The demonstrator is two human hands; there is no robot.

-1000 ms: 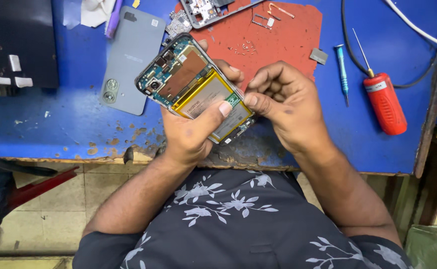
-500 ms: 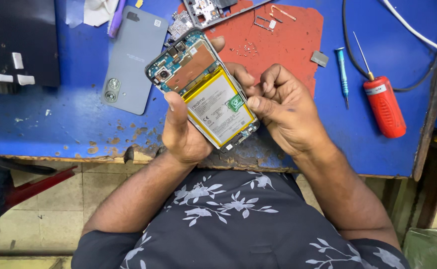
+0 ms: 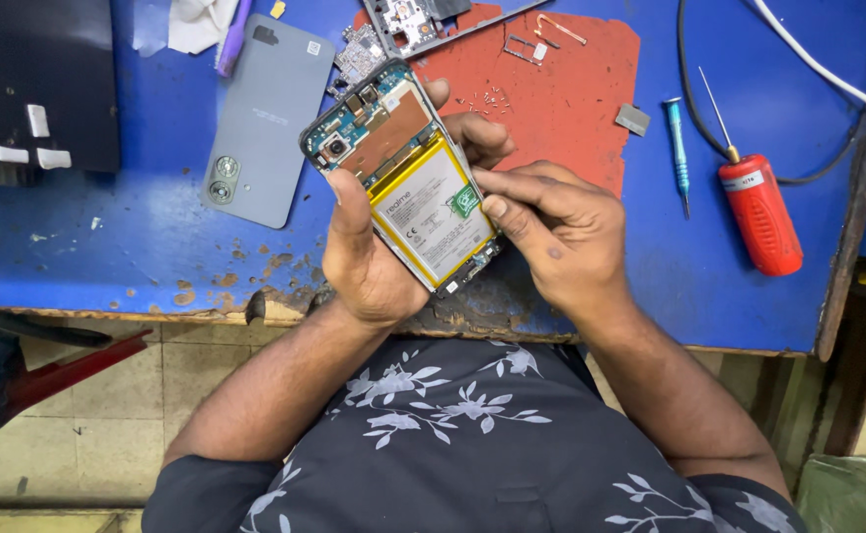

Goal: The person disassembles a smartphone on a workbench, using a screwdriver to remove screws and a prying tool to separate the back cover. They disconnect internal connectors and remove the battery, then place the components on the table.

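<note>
Item: opened phone point(image 3: 408, 178), back cover off, held above the blue surface point(image 3: 137, 247). Since 1 second ago it has been turned from lying across the palms to a steeper tilt, battery point(image 3: 431, 212) now fully facing up (easier access, by appearance). Left hand point(image 3: 364, 262) grip clamped around its lower edge; right hand point(image 3: 551, 227) fingertips together, pressed at the battery's right edge. Nearby: grey back cover point(image 3: 265, 118), red mat point(image 3: 561, 89), red tool point(image 3: 760, 212). Whether the fingertips pinch anything cannot be made out; top parts cut off.

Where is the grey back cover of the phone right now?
In the head view the grey back cover lies flat on the blue table, on the person's left, just beyond the left hand that holds the opened phone.
</note>
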